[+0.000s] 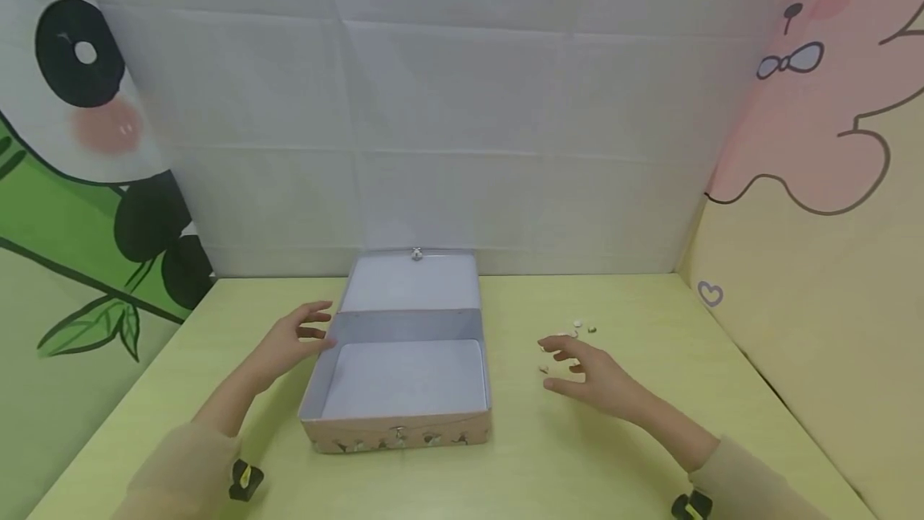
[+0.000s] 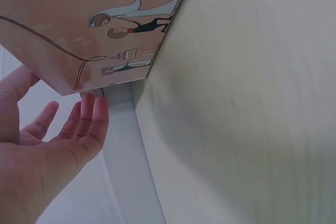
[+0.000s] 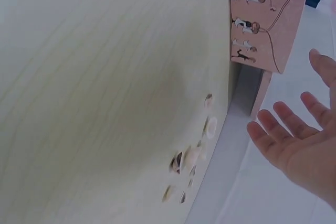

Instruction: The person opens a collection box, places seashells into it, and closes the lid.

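A pinkish box [image 1: 433, 428] with small printed figures stands on the table, its lid [image 1: 411, 283] raised and leaning back. Its pale inside holds nothing that I can see. At the box's left side is my left hand [image 1: 292, 343], fingers spread and thumb at the rim; whether it touches is hard to tell. The left wrist view shows that hand [image 2: 58, 145] by the box's corner. To the right of the box, my right hand [image 1: 595, 375] hovers with loosely bent fingers and nothing in them. Several small shells [image 3: 192, 156] lie on the table beyond it, partly hidden by it in the head view.
The light wood-look table [image 1: 520, 464] ends at a creased white sheet [image 1: 447, 103] behind the box. Painted panels flank it, a green one [image 1: 65, 215] at left and a pink and cream one [image 1: 816, 279] at right. Dark bands [image 1: 245, 480] sit at both sleeves.
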A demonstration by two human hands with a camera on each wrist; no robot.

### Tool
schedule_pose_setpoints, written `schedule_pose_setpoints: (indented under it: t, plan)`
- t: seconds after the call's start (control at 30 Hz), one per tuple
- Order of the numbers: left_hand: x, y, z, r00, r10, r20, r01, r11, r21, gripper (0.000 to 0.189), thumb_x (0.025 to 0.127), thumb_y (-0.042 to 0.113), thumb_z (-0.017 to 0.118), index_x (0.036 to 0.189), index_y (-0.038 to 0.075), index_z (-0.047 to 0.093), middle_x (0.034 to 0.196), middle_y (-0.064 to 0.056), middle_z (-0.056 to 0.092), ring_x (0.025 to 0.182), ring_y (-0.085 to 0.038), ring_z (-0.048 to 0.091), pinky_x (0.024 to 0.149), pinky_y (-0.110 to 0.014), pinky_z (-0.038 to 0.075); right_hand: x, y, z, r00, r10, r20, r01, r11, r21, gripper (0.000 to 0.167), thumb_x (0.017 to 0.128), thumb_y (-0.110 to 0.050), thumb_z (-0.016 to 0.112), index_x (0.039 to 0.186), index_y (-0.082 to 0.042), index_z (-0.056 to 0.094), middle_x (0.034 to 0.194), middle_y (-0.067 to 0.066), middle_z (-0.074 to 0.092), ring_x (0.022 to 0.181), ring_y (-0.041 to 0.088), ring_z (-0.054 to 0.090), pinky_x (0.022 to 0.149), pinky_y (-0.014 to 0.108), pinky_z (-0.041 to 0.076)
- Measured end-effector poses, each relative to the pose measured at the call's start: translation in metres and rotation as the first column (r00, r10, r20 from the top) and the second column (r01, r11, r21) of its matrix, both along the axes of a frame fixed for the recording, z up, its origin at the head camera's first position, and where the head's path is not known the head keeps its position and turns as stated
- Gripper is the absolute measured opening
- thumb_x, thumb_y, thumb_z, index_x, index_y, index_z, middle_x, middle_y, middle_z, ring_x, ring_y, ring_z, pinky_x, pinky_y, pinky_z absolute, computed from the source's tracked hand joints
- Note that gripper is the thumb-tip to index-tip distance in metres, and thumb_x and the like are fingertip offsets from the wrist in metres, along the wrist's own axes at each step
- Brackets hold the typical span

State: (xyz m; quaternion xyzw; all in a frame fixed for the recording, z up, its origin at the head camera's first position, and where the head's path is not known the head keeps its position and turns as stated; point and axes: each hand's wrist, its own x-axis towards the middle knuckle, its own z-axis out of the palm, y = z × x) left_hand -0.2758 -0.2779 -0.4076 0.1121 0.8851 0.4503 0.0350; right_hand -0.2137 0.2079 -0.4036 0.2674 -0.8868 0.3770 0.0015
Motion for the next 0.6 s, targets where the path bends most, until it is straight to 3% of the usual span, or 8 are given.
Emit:
schedule_pose_setpoints:
  t: [0.13,0.43,0.6]
  plan:
    - [0.005,-0.002,-0.004,1.0,-0.017,0.004,0.017,0.999,0.04,0.071,0.088,0.021,0.067,0.145,0.005,0.029,0.139,-0.028,0.04,0.118,-0.042,0.049,0.085,-0.042,0.053,-0.004,0.013,-0.004,0.996,-0.028,-0.086,0.031,0.999,0.038,0.045,0.088,-0.031,0.067,0.126,-0.013,0.054,0.123,0.005,0.06,0.109,0.03,0.058,0.088,0.047,0.049]
    - [0.01,-0.004,-0.014,0.999,-0.049,0.024,0.045,0.99,0.134,0.063,0.088,0.023,0.067,0.142,0.007,0.037,0.141,-0.024,0.038,0.123,-0.044,0.044,0.083,-0.042,0.053,-0.006,0.039,-0.015,0.973,-0.097,-0.208,0.126,0.983,0.133,0.039,0.085,-0.019,0.071,0.121,-0.01,0.06,0.117,0.001,0.064,0.103,0.023,0.061,0.086,0.045,0.05]
    - [0.011,-0.005,-0.014,0.997,-0.045,0.059,0.036,0.989,0.145,0.061,0.089,0.026,0.066,0.14,0.006,0.04,0.144,-0.022,0.036,0.128,-0.046,0.038,0.085,-0.042,0.053,-0.008,0.048,-0.024,0.962,-0.112,-0.249,0.155,0.974,0.164,0.036,0.084,-0.017,0.071,0.118,-0.01,0.061,0.116,0.0,0.064,0.103,0.022,0.061,0.087,0.043,0.049]
